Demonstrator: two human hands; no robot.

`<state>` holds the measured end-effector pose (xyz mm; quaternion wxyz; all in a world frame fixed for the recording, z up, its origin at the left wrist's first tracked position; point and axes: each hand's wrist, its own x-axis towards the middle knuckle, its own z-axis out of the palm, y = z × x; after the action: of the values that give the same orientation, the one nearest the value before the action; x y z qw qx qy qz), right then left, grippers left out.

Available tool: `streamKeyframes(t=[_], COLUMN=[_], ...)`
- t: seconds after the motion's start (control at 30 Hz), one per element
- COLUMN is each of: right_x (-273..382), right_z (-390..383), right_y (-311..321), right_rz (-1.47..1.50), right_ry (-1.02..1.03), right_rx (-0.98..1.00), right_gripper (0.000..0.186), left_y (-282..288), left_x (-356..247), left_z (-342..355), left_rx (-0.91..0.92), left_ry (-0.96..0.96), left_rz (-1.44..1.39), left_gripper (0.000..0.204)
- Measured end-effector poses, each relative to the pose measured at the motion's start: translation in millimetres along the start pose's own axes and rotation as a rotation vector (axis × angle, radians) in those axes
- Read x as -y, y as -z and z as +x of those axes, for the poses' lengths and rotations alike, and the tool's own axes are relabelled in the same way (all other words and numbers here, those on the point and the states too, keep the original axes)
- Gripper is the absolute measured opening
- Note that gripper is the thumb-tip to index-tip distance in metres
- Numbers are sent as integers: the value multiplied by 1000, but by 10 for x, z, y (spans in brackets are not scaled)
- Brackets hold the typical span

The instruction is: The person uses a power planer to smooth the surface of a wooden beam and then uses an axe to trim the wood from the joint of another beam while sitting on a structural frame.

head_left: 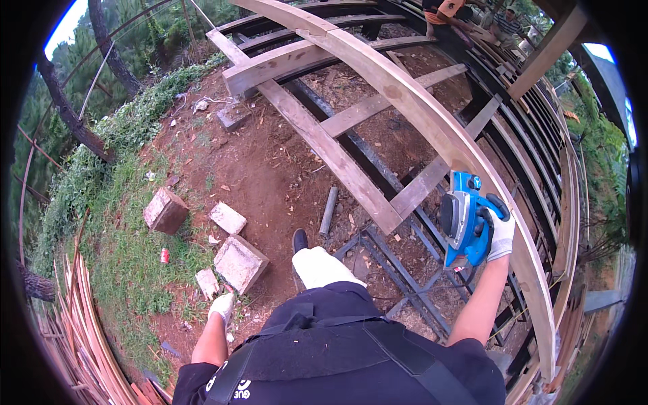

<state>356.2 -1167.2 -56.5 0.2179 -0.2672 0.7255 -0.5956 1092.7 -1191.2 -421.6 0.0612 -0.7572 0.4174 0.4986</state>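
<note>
Right hand point(502, 233) tight around a blue planer point(464, 223) beside a long beam point(412, 94), outdoors above reddish dirt point(263, 172)

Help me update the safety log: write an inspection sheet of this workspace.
Surface: bare reddish earth, with grass at left.
Job's things: blue power planer, held beside a curved wooden beam; contact unclear. Timber frame left of the beam.
Clutter: pale blocks and a red can on the ground.
Grips: gloved right hand around the planer's handle; gloved left hand near the blocks, closure unclear.
Cables: none clearly made out.
Surroundings: tree trunks and long wooden slats at left; people at upper right.
</note>
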Motion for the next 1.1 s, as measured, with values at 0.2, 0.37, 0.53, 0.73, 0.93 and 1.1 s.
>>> streamKeyframes(t=[0.2,0.37,0.53,0.73,0.93,1.1], right_x=[523,768,914,1015,1093,1147], right_z=[1358,2644,3533,3980,4152,4244], right_y=[-699,-1214,-1638,-2013,-2041,-2157], right_rz=[-125,-240,-367,-490,-504,-472], right_ry=[120,103,192,218,132,86], right_rx=[189,317,435,484,526,548], right_gripper=[42,45,48,47,52,53], left_y=[580,1313,1667,1735,1834,2065], left_x=[-1451,-2926,-4142,-4559,-4670,-5328], left_z=[1259,1705,1533,1650,1989,2336], left_rx=[-9,-213,-270,-205,-117,-291], left_ry=[-105,-285,-447,-244,-83,-304], left_rz=[-384,63,68,-5,-140,-76], left_gripper=[34,42,39,48,44,40])
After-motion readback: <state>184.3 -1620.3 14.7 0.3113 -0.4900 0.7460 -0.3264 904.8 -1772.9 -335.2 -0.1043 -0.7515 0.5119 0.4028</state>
